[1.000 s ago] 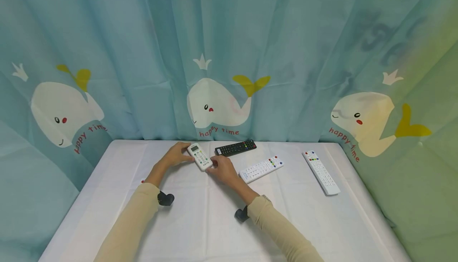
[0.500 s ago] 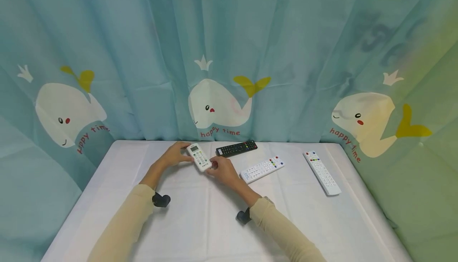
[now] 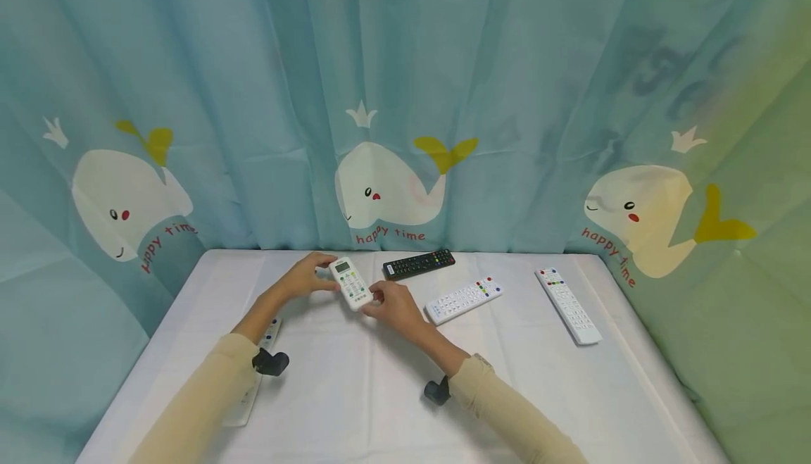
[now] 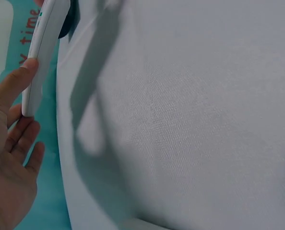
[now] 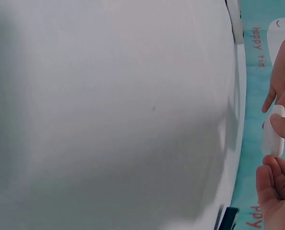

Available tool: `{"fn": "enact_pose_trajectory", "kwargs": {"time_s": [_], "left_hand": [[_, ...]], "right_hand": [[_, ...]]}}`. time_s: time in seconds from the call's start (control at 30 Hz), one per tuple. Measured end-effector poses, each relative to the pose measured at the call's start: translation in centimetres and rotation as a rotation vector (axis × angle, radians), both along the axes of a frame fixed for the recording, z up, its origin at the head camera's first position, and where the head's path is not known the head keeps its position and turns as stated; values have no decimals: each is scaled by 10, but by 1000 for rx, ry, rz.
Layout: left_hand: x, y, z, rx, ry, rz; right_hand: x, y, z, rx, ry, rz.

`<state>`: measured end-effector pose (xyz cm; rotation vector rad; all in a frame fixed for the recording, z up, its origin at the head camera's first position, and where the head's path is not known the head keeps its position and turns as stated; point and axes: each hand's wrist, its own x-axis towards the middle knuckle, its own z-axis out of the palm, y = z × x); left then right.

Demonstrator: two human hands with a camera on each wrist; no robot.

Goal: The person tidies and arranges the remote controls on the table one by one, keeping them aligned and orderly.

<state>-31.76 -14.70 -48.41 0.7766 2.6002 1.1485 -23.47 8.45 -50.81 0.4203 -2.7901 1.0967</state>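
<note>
Nearest, tan sleeves (image 3: 196, 393) stretch over white-clothed table (image 3: 348, 408), left one partly hiding flat-lying remote (image 3: 243, 409). At right, long white remote (image 3: 568, 307); nearer middle, slanted white remote (image 3: 464, 301) beside right hand (image 3: 399, 307). Right hand pinches near end, left hand (image 3: 304, 277) far end of small screened remote (image 3: 351, 284), raised above cloth. Behind, black remote (image 3: 418, 265). At back, whale-print curtain (image 3: 405, 41).

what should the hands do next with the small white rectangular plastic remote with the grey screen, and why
I would probably lower the white plastic remote gently onto the white cloth-covered table: the left hand holds its far end, the right hand its near end, and the wrist views show it lifted.
</note>
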Motion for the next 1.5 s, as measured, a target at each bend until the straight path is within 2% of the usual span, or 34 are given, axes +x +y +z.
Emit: {"fn": "enact_pose_trajectory", "kwargs": {"time_s": [0.4, 0.7, 1.0, 1.3, 1.5], "left_hand": [[14, -5, 7, 18, -66, -18], [27, -17, 5, 8, -61, -18], [43, -28, 8, 5, -21, -63], [54, -38, 3, 7, -36, -69], [58, -42, -1, 15, -39, -73]], "right_hand": [[23, -3, 8, 5, 23, 21], [35, -9, 9, -9, 29, 74], [48, -17, 4, -23, 15, 106], [58, -26, 1, -22, -17, 123], [62, -30, -1, -44, -43, 148]]}}
